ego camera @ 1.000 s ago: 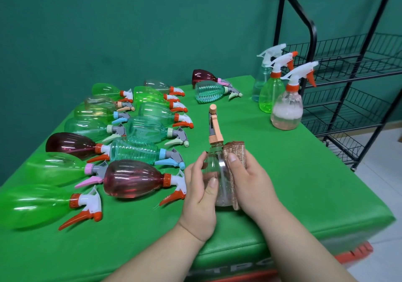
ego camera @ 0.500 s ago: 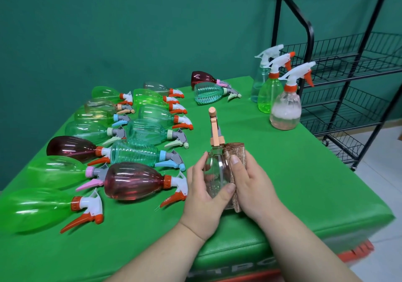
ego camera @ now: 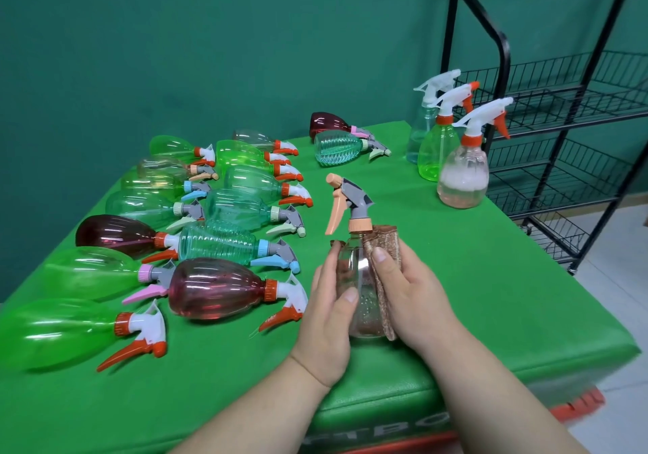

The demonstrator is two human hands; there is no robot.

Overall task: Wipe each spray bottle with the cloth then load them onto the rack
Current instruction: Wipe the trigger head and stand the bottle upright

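1. At the front edge of the table [ego camera: 491, 313], head view: you hold one clear bottle [ego camera: 359, 299] upright between both hands. Whether its base rests on the green cover, you cannot tell.
2. Your left hand [ego camera: 326, 320]: fingers curled round the bottle's left side, thumb laid across its front. A wrapped hold, not spread.
3. Your right hand [ego camera: 413, 296]: fingers curled behind a brown cloth [ego camera: 384, 243], thumb pressing it onto the bottle's right side. The cloth runs from neck to base.
4. Trigger head [ego camera: 352, 201]: grey body; peach nozzle, lever and collar. The nozzle points left and away from you.
5. Left of your hands: lying bottles [ego camera: 217, 287] in green, teal, dark red and clear, in rough rows, heads mostly to the right. The nearest, dark red, lies just beside your left hand.
6. Far middle of the table: back pair [ego camera: 338, 143], one dark red, one ribbed teal, both lying close together.
7. Far right corner: three upright bottles [ego camera: 463, 176] in a close file. Pinkish clear one in front, green next, pale one behind.
8. Right of the table: black wire rack [ego camera: 568, 120], just beside the corner, with several mesh shelves in view.
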